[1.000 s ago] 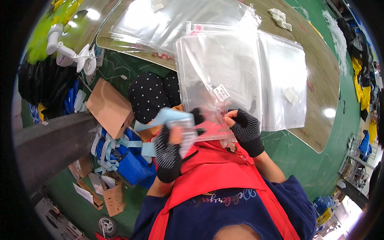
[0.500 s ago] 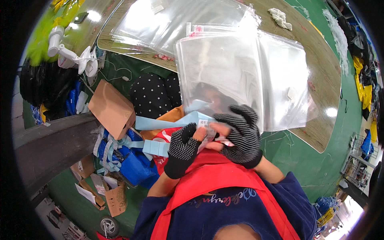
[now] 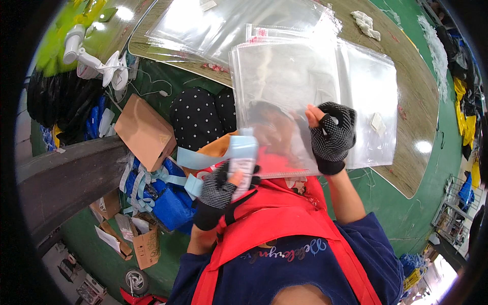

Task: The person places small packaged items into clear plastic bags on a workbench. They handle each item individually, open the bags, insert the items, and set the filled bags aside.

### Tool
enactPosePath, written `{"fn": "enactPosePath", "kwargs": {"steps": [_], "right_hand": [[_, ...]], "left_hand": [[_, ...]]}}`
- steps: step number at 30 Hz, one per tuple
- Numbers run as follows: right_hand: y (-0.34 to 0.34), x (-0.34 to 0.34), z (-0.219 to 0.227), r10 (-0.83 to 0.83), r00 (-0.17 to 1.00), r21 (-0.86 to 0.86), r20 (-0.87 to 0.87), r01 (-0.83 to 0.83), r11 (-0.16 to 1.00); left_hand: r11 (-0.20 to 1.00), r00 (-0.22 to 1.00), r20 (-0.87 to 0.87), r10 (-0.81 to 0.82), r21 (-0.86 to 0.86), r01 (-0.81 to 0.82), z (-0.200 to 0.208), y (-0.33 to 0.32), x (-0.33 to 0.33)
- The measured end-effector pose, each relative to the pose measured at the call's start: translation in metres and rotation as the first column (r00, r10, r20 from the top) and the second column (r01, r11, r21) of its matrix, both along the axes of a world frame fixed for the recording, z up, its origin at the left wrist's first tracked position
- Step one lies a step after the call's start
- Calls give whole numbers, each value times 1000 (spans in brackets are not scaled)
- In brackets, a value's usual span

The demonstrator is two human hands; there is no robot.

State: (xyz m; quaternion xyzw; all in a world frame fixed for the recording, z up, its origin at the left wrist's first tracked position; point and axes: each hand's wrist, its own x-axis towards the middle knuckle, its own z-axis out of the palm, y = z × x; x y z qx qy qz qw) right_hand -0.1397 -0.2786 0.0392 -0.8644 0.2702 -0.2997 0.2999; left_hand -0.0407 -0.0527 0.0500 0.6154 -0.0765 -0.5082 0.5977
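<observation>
In a black dotted fingerless glove, my left hand (image 3: pixel 216 190) is closed round a folded light-blue strap (image 3: pixel 243 147) with a white printed label (image 3: pixel 242 172) along it. The strap's tail loops off to the left, over the blue bundle. My right hand (image 3: pixel 333 134), in a matching glove, hovers over the right part of the clear plastic bags (image 3: pixel 284 71). Its fingers are curled in, and what they hold, if anything, is hidden. The bags lie at the table's near edge and hang over my red apron (image 3: pixel 274 223).
More clear bags (image 3: pixel 223 25) cover the wooden table (image 3: pixel 417 91), and a crumpled white cloth (image 3: pixel 366 25) lies at the back. To the left are a cardboard box (image 3: pixel 145 132), a dotted black cushion (image 3: pixel 195 114), a blue strapped bundle (image 3: pixel 175 206), a white fan (image 3: pixel 114 71) and a dark beam (image 3: pixel 76 168).
My hands have parted. The right one went up and to the right over the bags, its fingers curling in. My left hand shifted slightly left and down, turning the labelled strap upright.
</observation>
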Motion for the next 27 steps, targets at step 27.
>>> {"fn": "enactPosePath", "kwargs": {"steps": [27], "right_hand": [[-21,-101,9,-669,619,-284,412,785,551]], "left_hand": [[992,995,79,54,-120,-44,-33,-36,-7]]}}
